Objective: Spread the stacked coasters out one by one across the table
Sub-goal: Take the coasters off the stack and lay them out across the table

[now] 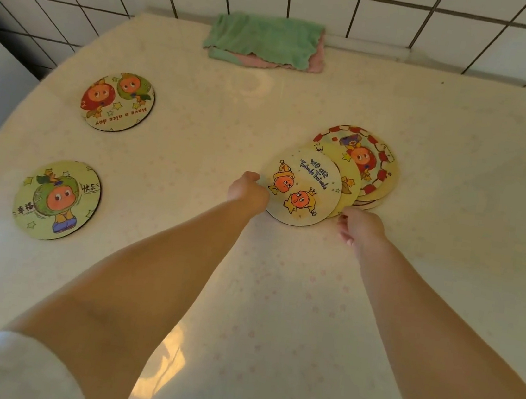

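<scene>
Now, my left hand (249, 190): closed on the left rim of the top coaster (303, 187), thumb over the edge, the fingers hidden beneath it.
My right hand (360, 226): loosely curled with nothing in it, fingertips bent in, just beside the near right edge of the pile.
Top coaster: round, printed "we are Twinkle Twinkle" with two orange star figures; it sits slid off toward me and to the left, overlapping the coaster under it.
Pile (355, 167): fanned rather than squared, right of the table's middle; a pale yellow coaster (349, 173) shows under the top one, and a red-and-white bordered coaster (369, 156) behind that, with more edges peeking out below; I cannot tell how many.
Far-left coaster (118, 102): lying flat alone, lettered "Have a nice day", well apart from the pile.
Near-left coaster (58, 200): flat alone too, with a green-hooded figure, nearer me than the other.
Table (275, 300): covered in a cream cloth with faint pink marks.
Folded cloths (266, 41): green over pink, at the far edge against the tiled wall (410, 12).
My sleeve (2, 369): white, pushed up on the left arm.
</scene>
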